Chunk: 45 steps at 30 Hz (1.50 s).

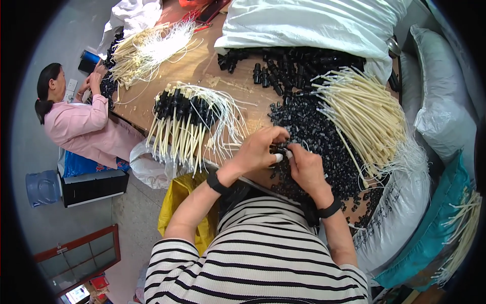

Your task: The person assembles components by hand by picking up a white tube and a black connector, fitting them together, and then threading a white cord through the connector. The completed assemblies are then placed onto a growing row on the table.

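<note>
Left hand (259, 150), right hand (305, 167) meet fingertip to fingertip, fingers curled, forearms converging.

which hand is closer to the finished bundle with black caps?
Left. The left hand sits just right of the bundle; the right hand is farther right, beyond it.

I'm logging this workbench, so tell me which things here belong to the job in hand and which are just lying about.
In use:
left hand and right hand, pinching a small black part
pile of small black parts
loose cream tubes
finished black-capped tubes

Lying about:
white sacks
blue water jug
yellow bag
</note>
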Each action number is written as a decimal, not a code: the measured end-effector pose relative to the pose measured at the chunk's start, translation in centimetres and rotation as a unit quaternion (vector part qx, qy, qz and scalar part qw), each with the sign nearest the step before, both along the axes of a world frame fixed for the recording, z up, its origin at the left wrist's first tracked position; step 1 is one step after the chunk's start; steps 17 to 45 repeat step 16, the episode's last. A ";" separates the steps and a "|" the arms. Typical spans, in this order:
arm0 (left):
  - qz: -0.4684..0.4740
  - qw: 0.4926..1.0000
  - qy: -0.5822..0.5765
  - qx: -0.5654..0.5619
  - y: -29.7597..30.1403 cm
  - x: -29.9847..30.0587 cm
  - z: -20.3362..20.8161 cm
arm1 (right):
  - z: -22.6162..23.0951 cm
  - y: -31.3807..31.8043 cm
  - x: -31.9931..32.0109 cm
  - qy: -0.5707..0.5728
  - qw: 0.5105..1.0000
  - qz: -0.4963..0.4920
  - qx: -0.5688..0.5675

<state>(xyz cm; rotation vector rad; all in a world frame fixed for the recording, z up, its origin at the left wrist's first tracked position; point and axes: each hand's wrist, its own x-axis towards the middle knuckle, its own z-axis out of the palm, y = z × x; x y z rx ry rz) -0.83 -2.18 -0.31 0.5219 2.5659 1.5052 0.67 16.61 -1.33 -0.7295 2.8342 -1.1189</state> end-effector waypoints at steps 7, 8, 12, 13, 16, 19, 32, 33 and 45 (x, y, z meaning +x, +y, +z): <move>0.040 0.993 0.041 0.099 -0.7 0.3 -1.1 | 1.1 -0.5 0.4 0.066 0.997 -0.017 -0.041; 0.061 0.984 -0.026 0.167 -0.8 0.3 -0.7 | 1.3 -0.4 0.3 0.071 0.996 -0.029 -0.055; 0.006 0.979 0.183 0.094 -0.9 0.2 -0.8 | 1.0 -0.3 0.2 0.091 0.993 -0.014 -0.079; 0.007 0.979 0.181 0.093 -1.1 0.2 -1.0 | 0.9 -0.3 0.2 0.089 0.993 -0.014 -0.079; -0.025 0.966 0.246 0.074 -1.4 0.4 -1.2 | 0.8 -0.1 0.4 -0.008 0.994 0.028 -0.101; -0.025 0.966 0.246 0.074 -1.4 0.4 -1.2 | 0.8 -0.1 0.4 -0.008 0.994 0.028 -0.101; -0.025 0.966 0.246 0.074 -1.4 0.4 -1.2 | 0.8 -0.1 0.4 -0.008 0.994 0.028 -0.101; -0.025 0.966 0.246 0.074 -1.4 0.4 -1.2 | 0.8 -0.1 0.4 -0.008 0.994 0.028 -0.101; -0.025 0.966 0.246 0.074 -1.4 0.4 -1.2 | 0.8 -0.1 0.4 -0.008 0.994 0.028 -0.101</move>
